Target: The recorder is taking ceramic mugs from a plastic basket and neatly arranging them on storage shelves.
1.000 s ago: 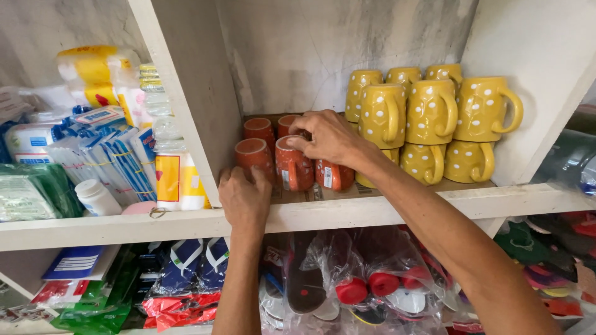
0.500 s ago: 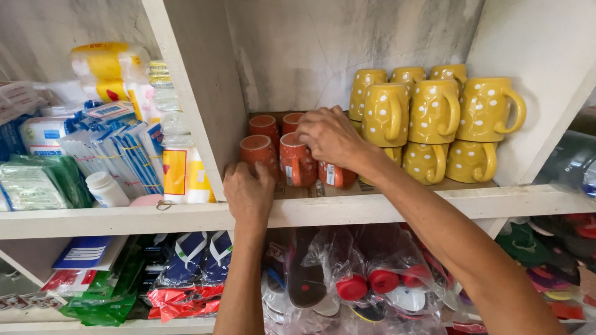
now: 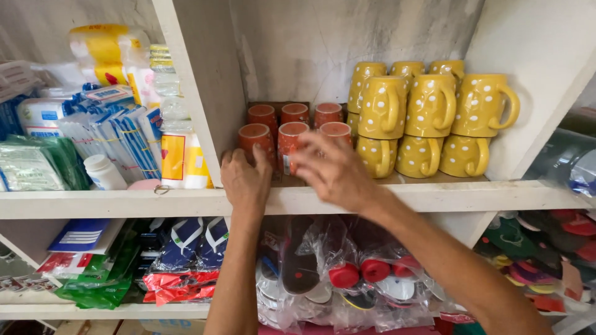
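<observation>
Cups: we saw 6 orange cups standing in 2 rows on the shelf, left of the yellow mugs.
Left hand: fingers curled against the front-left cup; grip not discernible.
Right hand: blurred, fingers loosely spread before the front cups, holding nothing we could confirm.

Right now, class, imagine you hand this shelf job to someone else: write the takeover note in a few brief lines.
Left hand: open, fingers resting against the front-left orange cup.
Right hand: blurred, in front of the front-row orange cups; grip cannot be told.
Things: six small orange cups stand upright in two rows on the white shelf, beside stacked yellow dotted mugs.
Done: cups stand grouped, apart from the mugs.
Left: only whatever straightening the front row may want, probably little.
</observation>
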